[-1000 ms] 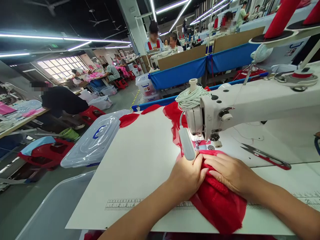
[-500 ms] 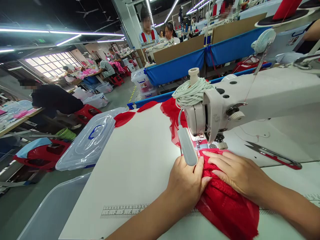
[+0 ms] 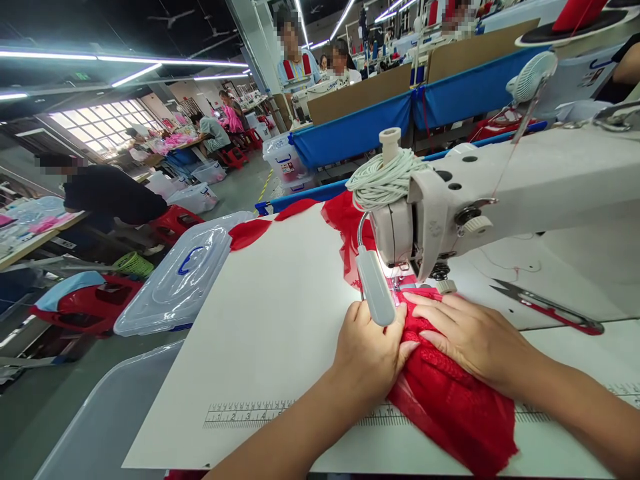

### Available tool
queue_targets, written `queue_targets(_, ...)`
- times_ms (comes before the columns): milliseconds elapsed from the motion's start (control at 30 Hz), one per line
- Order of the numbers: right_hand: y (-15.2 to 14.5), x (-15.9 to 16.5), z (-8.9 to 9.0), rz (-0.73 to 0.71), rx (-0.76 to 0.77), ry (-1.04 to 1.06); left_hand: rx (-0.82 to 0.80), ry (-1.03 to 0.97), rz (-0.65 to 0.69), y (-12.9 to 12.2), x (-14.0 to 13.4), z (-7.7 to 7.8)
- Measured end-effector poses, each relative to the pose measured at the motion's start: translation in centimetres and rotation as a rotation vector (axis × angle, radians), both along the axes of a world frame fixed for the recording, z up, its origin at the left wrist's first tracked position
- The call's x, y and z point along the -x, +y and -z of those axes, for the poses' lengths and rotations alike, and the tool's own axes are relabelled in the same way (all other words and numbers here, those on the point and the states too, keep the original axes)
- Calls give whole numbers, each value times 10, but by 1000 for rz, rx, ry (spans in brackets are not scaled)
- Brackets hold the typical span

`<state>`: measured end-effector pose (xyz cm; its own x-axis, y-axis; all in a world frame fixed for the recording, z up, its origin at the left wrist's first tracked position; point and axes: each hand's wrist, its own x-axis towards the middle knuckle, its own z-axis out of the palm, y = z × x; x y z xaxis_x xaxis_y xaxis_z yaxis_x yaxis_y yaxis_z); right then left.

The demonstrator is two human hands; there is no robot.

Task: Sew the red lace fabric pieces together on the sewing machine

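Red lace-trimmed fabric (image 3: 450, 407) lies bunched in front of the white sewing machine (image 3: 530, 187), its top edge by the presser foot (image 3: 397, 283). My left hand (image 3: 370, 347) is closed at the fabric's left edge, thumb and forefinger on the cloth; a small lamp hides some of its fingers. My right hand (image 3: 465, 333) lies on the fabric's right side, fingers stretched toward the needle area and thumb apart. More sheer red fabric (image 3: 345, 227) lies behind the machine head and trails left along the table's far edge.
Thread snips (image 3: 550, 308) lie right of my right hand. The grey lamp (image 3: 375, 287) hangs before the needle. A printed ruler (image 3: 240, 415) runs along the white table (image 3: 280, 307). A lidded clear box (image 3: 175, 280) stands at the left. Several people sit at other benches.
The red fabric and both hands have shifted very slightly up toward the needle, keeping nearly the same pose. The camera view has tilted a little.
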<state>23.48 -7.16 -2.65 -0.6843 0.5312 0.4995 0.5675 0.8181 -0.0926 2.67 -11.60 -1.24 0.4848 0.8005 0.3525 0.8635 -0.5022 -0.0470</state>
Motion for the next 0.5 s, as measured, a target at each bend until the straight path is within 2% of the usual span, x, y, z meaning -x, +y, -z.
queue_targets(500, 3, 0, 1, 35, 64, -17, 53, 65, -23, 2, -1, 0)
